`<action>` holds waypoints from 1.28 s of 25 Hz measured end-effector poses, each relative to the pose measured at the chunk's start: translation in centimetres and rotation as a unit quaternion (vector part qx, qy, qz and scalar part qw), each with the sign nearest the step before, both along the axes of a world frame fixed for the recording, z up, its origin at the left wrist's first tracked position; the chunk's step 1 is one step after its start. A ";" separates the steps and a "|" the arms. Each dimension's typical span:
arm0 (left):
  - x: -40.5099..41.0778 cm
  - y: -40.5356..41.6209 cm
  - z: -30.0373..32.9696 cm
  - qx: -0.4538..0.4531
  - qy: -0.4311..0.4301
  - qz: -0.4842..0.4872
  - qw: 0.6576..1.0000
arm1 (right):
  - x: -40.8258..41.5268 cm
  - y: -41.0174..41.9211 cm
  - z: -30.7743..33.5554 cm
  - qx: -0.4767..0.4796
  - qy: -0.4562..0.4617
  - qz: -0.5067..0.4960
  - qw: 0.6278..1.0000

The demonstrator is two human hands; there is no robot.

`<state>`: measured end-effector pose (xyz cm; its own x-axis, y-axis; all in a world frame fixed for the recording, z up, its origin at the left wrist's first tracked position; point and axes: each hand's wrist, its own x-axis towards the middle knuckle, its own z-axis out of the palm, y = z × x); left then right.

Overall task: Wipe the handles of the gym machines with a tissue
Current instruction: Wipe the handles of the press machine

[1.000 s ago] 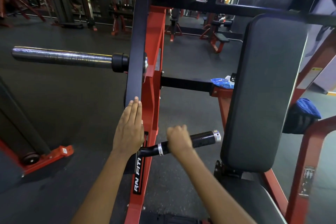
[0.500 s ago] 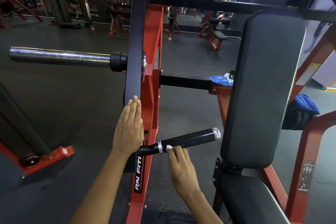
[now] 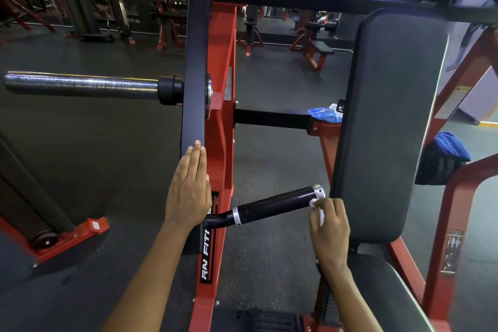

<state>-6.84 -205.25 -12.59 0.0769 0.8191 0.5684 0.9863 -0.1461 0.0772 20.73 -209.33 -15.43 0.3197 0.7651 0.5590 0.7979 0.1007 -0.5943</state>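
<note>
1. Head view: left hand [image 3: 188,186] flat, fingers straight and together, resting on the black lever arm [image 3: 195,62] of the machine, against the red frame [image 3: 221,116]; grasping nothing
2. Right hand [image 3: 329,219] curled around a white tissue [image 3: 316,206], holding it against the outer end of the black handle [image 3: 272,206], just under the silver end cap [image 3: 318,191]
3. Handle juts out from the lever arm toward the black back pad [image 3: 390,116], tilted up to the right; silver ring [image 3: 237,215] near its inner bend
4. Chrome weight sleeve [image 3: 80,85] sticks out left from the lever arm, nothing loaded
5. Blue packet [image 3: 323,113] sits on the red crossbar beside the pad; blue cloth [image 3: 450,147] on the pad's right
6. "RN FIT" label [image 3: 207,256] on the frame under the left wrist
</note>
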 end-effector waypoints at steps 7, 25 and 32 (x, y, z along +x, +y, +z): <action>0.0 0.0 0.0 -0.002 -0.002 0.002 1.000 | -9.6 -1.5 -1.0 -0.086 0.202 0.073 0.973; 0.1 0.0 0.1 0.003 -0.012 -0.001 1.000 | -4.2 2.3 -0.1 -0.133 0.749 0.008 0.649; 0.1 0.1 0.0 0.000 -0.011 -0.002 1.000 | -9.1 1.5 -2.2 -0.240 0.674 0.086 0.693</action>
